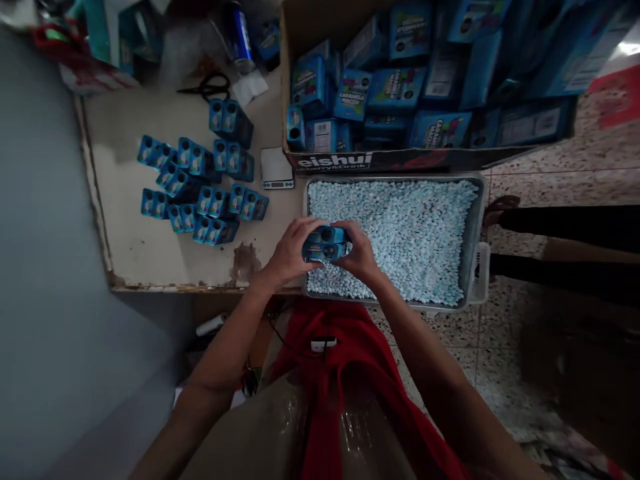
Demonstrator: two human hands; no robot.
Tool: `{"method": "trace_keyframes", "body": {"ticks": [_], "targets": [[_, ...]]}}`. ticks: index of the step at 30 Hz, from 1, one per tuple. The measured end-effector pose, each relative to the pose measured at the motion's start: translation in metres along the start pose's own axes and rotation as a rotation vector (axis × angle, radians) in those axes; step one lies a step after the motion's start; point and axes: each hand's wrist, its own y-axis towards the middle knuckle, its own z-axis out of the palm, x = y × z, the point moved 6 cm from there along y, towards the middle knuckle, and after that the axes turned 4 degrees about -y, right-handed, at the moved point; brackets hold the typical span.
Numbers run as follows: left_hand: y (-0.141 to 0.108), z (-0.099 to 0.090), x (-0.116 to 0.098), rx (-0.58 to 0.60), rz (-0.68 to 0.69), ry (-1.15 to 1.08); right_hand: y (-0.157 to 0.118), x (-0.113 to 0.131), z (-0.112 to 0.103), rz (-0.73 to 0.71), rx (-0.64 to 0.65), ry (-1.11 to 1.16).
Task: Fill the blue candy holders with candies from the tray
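Two small blue candy boxes [324,244] are held side by side over the left end of a metal tray [475,233]. My left hand [293,250] grips them from the left, fingers curled round their edge. From the right, my right hand [359,252] closes on the same pair, thumb and fingers at their sides. Beneath them the tray holds a thick layer of pale blue and white candies [400,240]. Dark round spots show on the upward ends of the held boxes; whether these are openings I cannot tell.
Several blue boxes [200,160] stand in pairs on the worn table [125,253]. A small scale [277,168] sits by a large carton [340,162] full of blue boxes. Scissors [213,87] and a blue can [240,40] lie behind. Another person's legs [560,223] are at the right.
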Motion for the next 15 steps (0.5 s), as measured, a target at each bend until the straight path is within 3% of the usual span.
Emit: {"method": "trace_keyframes", "body": {"ticks": [5,8,11,13,15], "targets": [[-0.015,-0.025,-0.003,-0.094,-0.05,0.172,0.021,0.009,0.047,-0.02,0.196,0.132],[-0.053,-0.065,0.005,-0.259,-0.105,0.262,0.025,0.018,0.069,0.013,0.265,0.217],[-0.116,-0.143,0.025,-0.586,-0.297,0.403,0.02,0.022,0.057,0.093,0.186,0.175],[-0.16,-0.209,0.042,-0.856,-0.509,0.522,0.014,0.015,0.031,0.175,0.071,0.12],[-0.185,-0.27,0.058,-1.024,-0.688,0.61,0.008,0.002,0.0,0.292,-0.051,0.075]]}}
